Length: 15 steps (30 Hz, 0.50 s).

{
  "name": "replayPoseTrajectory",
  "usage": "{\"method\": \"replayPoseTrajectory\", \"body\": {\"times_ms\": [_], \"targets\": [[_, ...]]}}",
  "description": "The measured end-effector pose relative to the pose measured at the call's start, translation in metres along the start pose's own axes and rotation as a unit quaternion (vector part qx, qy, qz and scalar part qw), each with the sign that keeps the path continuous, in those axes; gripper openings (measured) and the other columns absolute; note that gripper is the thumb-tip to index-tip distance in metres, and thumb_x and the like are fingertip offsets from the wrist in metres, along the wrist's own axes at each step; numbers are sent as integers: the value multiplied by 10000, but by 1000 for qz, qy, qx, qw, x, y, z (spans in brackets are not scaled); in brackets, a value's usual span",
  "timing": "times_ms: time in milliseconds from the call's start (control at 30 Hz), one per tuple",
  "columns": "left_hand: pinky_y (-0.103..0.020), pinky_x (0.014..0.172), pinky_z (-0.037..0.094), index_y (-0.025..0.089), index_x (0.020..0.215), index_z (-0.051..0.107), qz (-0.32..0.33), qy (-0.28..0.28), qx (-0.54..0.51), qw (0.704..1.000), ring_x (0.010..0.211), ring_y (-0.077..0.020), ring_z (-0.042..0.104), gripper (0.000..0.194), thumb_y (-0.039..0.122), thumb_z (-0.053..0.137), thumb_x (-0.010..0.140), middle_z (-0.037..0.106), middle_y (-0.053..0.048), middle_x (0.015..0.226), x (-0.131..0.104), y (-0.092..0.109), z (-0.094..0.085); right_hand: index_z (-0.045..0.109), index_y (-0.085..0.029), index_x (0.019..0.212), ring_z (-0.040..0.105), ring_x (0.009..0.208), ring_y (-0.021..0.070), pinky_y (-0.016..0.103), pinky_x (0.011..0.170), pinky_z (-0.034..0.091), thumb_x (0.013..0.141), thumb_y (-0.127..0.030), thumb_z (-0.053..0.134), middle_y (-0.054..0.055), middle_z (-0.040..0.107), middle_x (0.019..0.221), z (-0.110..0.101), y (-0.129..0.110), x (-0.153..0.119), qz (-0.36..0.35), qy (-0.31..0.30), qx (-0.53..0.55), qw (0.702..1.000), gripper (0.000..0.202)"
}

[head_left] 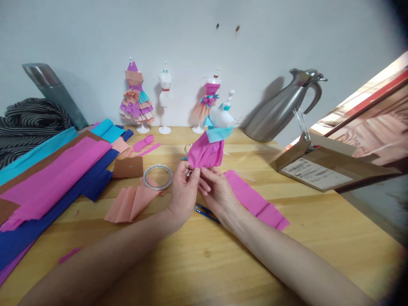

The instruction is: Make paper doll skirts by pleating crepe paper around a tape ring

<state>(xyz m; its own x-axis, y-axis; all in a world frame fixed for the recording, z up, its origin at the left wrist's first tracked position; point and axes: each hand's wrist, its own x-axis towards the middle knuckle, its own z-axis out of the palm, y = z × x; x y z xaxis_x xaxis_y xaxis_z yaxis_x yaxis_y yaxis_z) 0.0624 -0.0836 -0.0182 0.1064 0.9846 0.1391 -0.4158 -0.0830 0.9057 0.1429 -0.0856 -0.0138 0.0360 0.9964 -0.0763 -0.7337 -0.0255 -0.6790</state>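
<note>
A small white mannequin [220, 117] stands tilted before me, a turquoise paper band [219, 134] around its waist. Below the band hangs a gathered pink crepe paper skirt [206, 152]. My left hand [185, 187] pinches the skirt's lower edge between thumb and fingers. Close beside it, my right hand [218, 187] pinches the same edge, thumb tips nearly touching. Under my right hand lies a blue-handled tool [205, 212], partly hidden. A pink crepe paper strip [258, 202] lies to the right of it.
Three more mannequins stand along the wall, one in a ruffled paper dress [136, 100]. On the left are stacked crepe paper sheets [60, 174], a tape roll [157, 177] and folded peach paper [130, 204]. A steel jug [283, 108] and a cardboard box [321, 163] stand at right.
</note>
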Motion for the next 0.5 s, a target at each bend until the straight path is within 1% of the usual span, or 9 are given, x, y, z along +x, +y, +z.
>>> {"method": "replayPoseTrajectory", "body": {"times_ms": [133, 200, 367, 500], "targets": [[-172, 390, 424, 215, 789, 381, -7, 9, -5, 1000, 375, -88, 537, 251, 358, 584, 822, 525, 103, 482, 1, 1, 0, 498, -181, 579, 309, 309, 27, 160, 354, 352, 630, -156, 767, -102, 439, 399, -1, 1, 1, 5, -3, 1, 1000, 275], [-167, 380, 419, 215, 788, 377, -9, 16, -3, 1000, 369, -83, 534, 262, 365, 590, 821, 523, 106, 497, 1, 1, 0, 502, -182, 590, 305, 310, 25, 156, 351, 346, 635, -158, 764, -103, 442, 407, -1, 1, 1, 7, -3, 1, 1000, 267], [-163, 379, 430, 214, 790, 388, 6, 24, 18, 1000, 369, -80, 536, 228, 336, 574, 838, 503, 111, 489, 0, -2, 1, 512, -179, 612, 277, 314, 11, 121, 321, 278, 635, -140, 771, -107, 446, 417, -2, 1, 2, 10, 5, 2, 1000, 263], [-161, 380, 439, 213, 782, 397, 14, 21, 31, 999, 372, -81, 538, 183, 293, 548, 846, 496, 113, 470, 0, -3, 2, 482, -177, 585, 271, 320, 5, 107, 307, 245, 612, -119, 765, -100, 461, 425, -2, 1, 3, 8, 17, 9, 1000, 290]]}}
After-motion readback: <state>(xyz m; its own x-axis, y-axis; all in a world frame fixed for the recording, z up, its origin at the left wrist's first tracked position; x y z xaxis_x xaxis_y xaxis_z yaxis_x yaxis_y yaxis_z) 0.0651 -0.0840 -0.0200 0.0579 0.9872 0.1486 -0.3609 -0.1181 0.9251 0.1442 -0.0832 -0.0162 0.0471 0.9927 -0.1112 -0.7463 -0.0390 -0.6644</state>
